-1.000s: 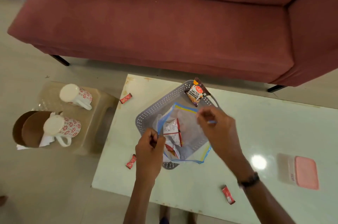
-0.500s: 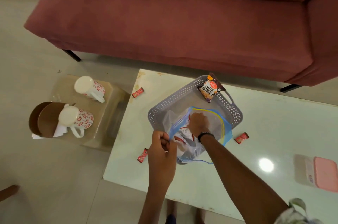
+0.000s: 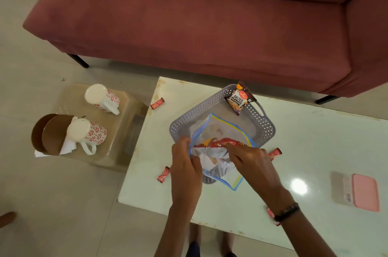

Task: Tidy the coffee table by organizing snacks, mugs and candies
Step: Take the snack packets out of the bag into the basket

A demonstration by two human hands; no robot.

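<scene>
Gripping the left edge of a clear zip bag, the left hand sits at lower centre of the frame, fingers curled and pinched on the plastic. The right hand reaches in from the lower right, fingers closed around a red snack packet at the bag's mouth; a dark band sits on that wrist. The bag lies partly inside a grey perforated basket and partly over its near rim, with more packets visible through the plastic.

All of this rests on a pale glossy coffee table. Small red candies lie loose on it: one just left of the left hand, one just right of the right hand, one partly hidden beside the right wrist, and one near the far left corner. A pink-lidded container stands at the right edge of the frame, well apart from the basket.

Farther in, a salted peanuts packet leans in the basket's far corner.

At left of frame, a low beige stool carries two white mugs with red flower print, one nearer and one farther, both lying on their sides. A brown round holder with white tissue touches the nearer mug.

Across the top of the frame runs a red sofa.
</scene>
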